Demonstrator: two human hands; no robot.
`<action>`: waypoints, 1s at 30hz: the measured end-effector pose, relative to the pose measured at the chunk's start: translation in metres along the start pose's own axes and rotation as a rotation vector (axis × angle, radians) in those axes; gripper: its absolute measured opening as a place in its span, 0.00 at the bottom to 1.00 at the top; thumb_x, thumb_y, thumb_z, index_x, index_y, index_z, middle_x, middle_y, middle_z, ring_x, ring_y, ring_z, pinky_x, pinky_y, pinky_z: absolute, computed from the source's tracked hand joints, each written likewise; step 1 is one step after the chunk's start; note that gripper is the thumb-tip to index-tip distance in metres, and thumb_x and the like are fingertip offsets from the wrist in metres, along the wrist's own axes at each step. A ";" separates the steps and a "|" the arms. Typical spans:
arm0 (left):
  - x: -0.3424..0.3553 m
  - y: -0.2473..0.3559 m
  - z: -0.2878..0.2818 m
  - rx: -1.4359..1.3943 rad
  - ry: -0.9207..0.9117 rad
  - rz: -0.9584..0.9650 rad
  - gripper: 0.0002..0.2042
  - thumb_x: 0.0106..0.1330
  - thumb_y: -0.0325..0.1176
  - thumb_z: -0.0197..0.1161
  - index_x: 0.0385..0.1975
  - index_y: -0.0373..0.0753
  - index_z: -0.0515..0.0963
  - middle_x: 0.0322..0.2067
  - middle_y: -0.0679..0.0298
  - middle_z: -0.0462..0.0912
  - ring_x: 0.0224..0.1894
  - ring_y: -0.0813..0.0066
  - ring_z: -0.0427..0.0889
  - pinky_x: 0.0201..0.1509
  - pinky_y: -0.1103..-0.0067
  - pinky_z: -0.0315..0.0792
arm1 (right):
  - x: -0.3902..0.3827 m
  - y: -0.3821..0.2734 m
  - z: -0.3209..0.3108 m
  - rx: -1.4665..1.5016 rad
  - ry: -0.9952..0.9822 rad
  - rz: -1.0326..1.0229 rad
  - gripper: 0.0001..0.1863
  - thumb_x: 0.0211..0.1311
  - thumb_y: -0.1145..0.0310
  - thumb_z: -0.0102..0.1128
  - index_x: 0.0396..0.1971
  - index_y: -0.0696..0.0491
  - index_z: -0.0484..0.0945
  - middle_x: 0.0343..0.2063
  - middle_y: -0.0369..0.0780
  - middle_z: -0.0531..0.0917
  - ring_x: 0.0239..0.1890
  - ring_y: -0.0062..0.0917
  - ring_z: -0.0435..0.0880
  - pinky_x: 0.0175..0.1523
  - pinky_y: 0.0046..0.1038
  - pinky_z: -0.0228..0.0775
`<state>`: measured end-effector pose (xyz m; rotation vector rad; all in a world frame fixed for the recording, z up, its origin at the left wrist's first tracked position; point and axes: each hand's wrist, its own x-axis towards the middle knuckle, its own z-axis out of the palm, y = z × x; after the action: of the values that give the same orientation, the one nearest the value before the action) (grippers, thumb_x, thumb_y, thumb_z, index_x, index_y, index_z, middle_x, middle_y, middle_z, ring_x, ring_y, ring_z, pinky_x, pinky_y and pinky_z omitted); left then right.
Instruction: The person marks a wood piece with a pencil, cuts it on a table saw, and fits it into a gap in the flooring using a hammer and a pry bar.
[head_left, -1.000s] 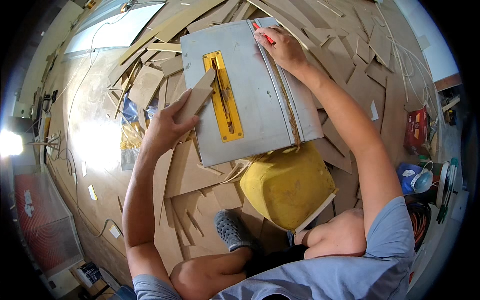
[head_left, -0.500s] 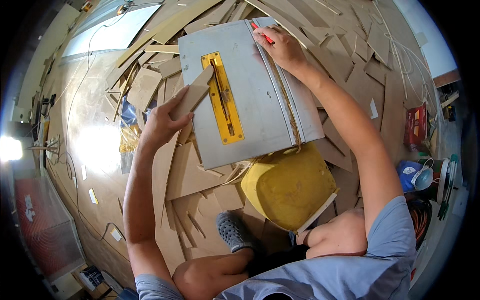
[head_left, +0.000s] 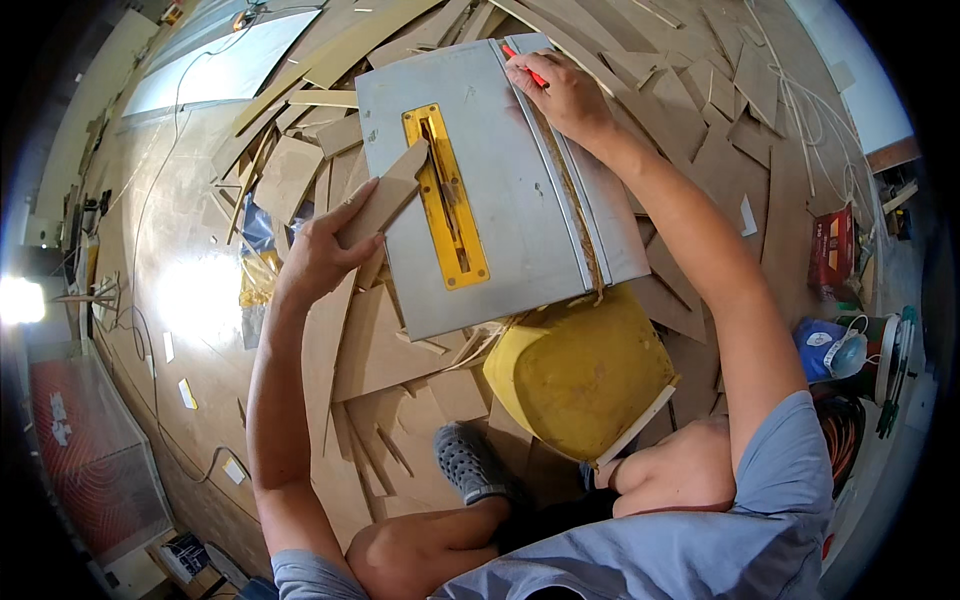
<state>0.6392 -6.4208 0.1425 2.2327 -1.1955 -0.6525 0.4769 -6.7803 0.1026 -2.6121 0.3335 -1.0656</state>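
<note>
Clasping the wooden strip [head_left: 388, 195] at the yellow throat plate [head_left: 436, 212] in your left hand [head_left: 328, 248] and, well apart, pinching a red stick [head_left: 538, 78] in your right hand [head_left: 568, 98], you'd best hold that grip clear of the slot [head_left: 456, 235].

A bright lamp [head_left: 22, 299] is glowing at the far left, and its white glare [head_left: 192, 292] is spreading over the glossy tan floor [head_left: 205, 425]. Brown board offcuts [head_left: 291, 176] are littering much of that floor, while a large pale sheet [head_left: 222, 70] is lying toward the upper left. At the upper right, a bluish-white surface (wall or panel, hard to tell which) [head_left: 848, 72] is bordering the room, and a red carton [head_left: 830, 252] is sitting nearby.
</note>
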 end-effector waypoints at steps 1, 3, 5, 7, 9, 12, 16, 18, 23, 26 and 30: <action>-0.001 0.001 -0.002 0.003 -0.009 -0.001 0.36 0.62 0.41 0.71 0.74 0.57 0.68 0.49 0.45 0.87 0.50 0.60 0.88 0.59 0.68 0.78 | -0.001 0.001 0.004 0.013 0.008 -0.005 0.16 0.76 0.53 0.56 0.44 0.50 0.83 0.40 0.38 0.87 0.43 0.35 0.87 0.50 0.37 0.80; -0.002 0.003 -0.006 0.028 -0.033 -0.032 0.36 0.62 0.41 0.71 0.73 0.58 0.69 0.49 0.46 0.87 0.49 0.60 0.88 0.58 0.68 0.78 | -0.004 0.003 0.011 0.030 0.017 -0.012 0.16 0.76 0.53 0.56 0.44 0.50 0.83 0.40 0.38 0.87 0.43 0.36 0.87 0.50 0.37 0.80; -0.004 0.006 -0.012 0.049 -0.040 -0.022 0.36 0.61 0.39 0.71 0.73 0.57 0.69 0.51 0.48 0.87 0.49 0.61 0.88 0.59 0.69 0.78 | -0.001 0.001 0.009 0.035 0.035 -0.026 0.15 0.76 0.53 0.56 0.44 0.49 0.83 0.39 0.38 0.87 0.43 0.36 0.87 0.50 0.37 0.80; -0.002 -0.002 -0.016 0.059 -0.043 0.017 0.37 0.59 0.37 0.71 0.73 0.56 0.69 0.55 0.50 0.86 0.49 0.64 0.88 0.60 0.68 0.79 | 0.000 0.001 0.008 0.018 0.038 -0.031 0.15 0.76 0.54 0.57 0.44 0.49 0.83 0.39 0.38 0.87 0.43 0.36 0.87 0.49 0.37 0.80; -0.001 -0.005 -0.018 0.067 -0.034 0.042 0.37 0.59 0.36 0.70 0.73 0.55 0.70 0.55 0.51 0.86 0.48 0.64 0.88 0.60 0.69 0.79 | 0.000 0.001 0.008 0.015 0.041 -0.032 0.15 0.76 0.54 0.57 0.44 0.49 0.83 0.39 0.38 0.87 0.44 0.36 0.87 0.49 0.37 0.80; 0.007 -0.008 -0.017 0.064 -0.022 0.066 0.36 0.59 0.38 0.71 0.72 0.57 0.71 0.49 0.48 0.87 0.45 0.62 0.88 0.56 0.69 0.79 | -0.002 -0.001 0.007 0.020 -0.003 0.012 0.15 0.75 0.54 0.57 0.44 0.49 0.83 0.40 0.39 0.87 0.44 0.37 0.87 0.50 0.37 0.80; 0.017 -0.012 -0.022 0.078 -0.002 0.088 0.36 0.59 0.40 0.71 0.72 0.58 0.72 0.45 0.47 0.88 0.43 0.62 0.88 0.54 0.69 0.78 | 0.000 0.002 0.007 0.015 0.046 -0.030 0.15 0.76 0.54 0.57 0.44 0.49 0.83 0.39 0.39 0.87 0.44 0.38 0.87 0.50 0.38 0.79; 0.017 -0.012 -0.020 0.056 0.001 0.075 0.36 0.59 0.40 0.71 0.71 0.58 0.72 0.44 0.48 0.88 0.42 0.63 0.88 0.53 0.69 0.78 | -0.001 0.003 0.007 0.006 0.036 -0.032 0.14 0.76 0.55 0.57 0.44 0.50 0.83 0.39 0.39 0.87 0.44 0.38 0.87 0.50 0.38 0.79; 0.013 -0.013 -0.019 0.089 -0.021 0.067 0.35 0.58 0.39 0.71 0.71 0.57 0.72 0.43 0.49 0.88 0.40 0.65 0.87 0.53 0.70 0.78 | -0.004 0.002 0.011 0.025 0.020 0.000 0.14 0.75 0.55 0.57 0.43 0.50 0.83 0.38 0.39 0.87 0.44 0.38 0.86 0.50 0.38 0.78; 0.011 -0.011 -0.022 0.062 -0.024 0.093 0.35 0.58 0.39 0.70 0.71 0.57 0.73 0.41 0.49 0.88 0.38 0.67 0.87 0.52 0.70 0.78 | -0.001 0.001 0.009 0.045 0.036 -0.013 0.14 0.75 0.55 0.57 0.43 0.50 0.83 0.38 0.40 0.87 0.44 0.38 0.86 0.51 0.38 0.78; 0.010 -0.010 -0.024 0.038 -0.051 0.118 0.36 0.57 0.38 0.70 0.71 0.56 0.73 0.40 0.49 0.88 0.37 0.68 0.86 0.50 0.71 0.79 | -0.001 0.003 0.005 0.047 0.019 -0.026 0.14 0.75 0.55 0.57 0.43 0.50 0.83 0.39 0.39 0.87 0.44 0.38 0.86 0.51 0.38 0.77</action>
<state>0.6654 -6.4197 0.1527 2.1684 -1.3642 -0.6488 0.4800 -6.7816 0.0975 -2.5730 0.2766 -1.0945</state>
